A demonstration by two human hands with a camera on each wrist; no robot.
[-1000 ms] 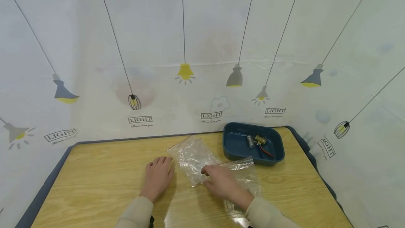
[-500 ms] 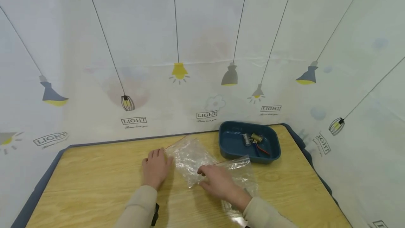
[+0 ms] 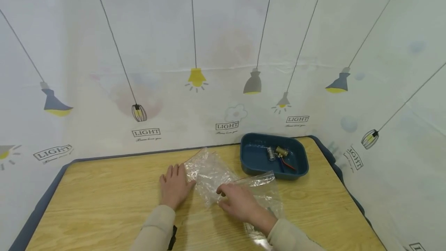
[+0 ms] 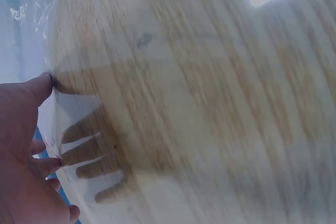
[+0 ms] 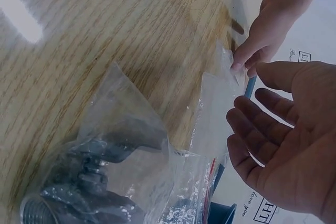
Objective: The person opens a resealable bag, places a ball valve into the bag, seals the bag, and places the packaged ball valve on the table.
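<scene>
My left hand [image 3: 175, 186] lies low over the wood with fingers spread, its fingertips and thumb at the left edge of a flat clear zip bag [image 3: 210, 175]. In the left wrist view its thumb [image 4: 42, 86] and fingertips touch down along one side. My right hand [image 5: 289, 140] has loosely bent fingers with nothing between them; in the head view it hovers between the two bags. A second clear zip bag [image 5: 128, 98] with a red seal line lies under and beside the right wrist. Inside it are grey metal parts [image 5: 92, 177], one end threaded.
Toward the back right of the wooden table [image 3: 111, 196] stands a dark blue tray [image 3: 245, 167]. It holds a silvery cylinder [image 3: 271, 154], a brass-coloured cylinder [image 3: 281, 151] and a thin piece with red and blue parts [image 3: 289, 164]. A printed cloth [image 3: 163, 69] hangs around the table.
My left hand has moved right and slightly away from me, onto the flat bag's left edge. The right hand stays nearly still. The head view has shifted slightly.
</scene>
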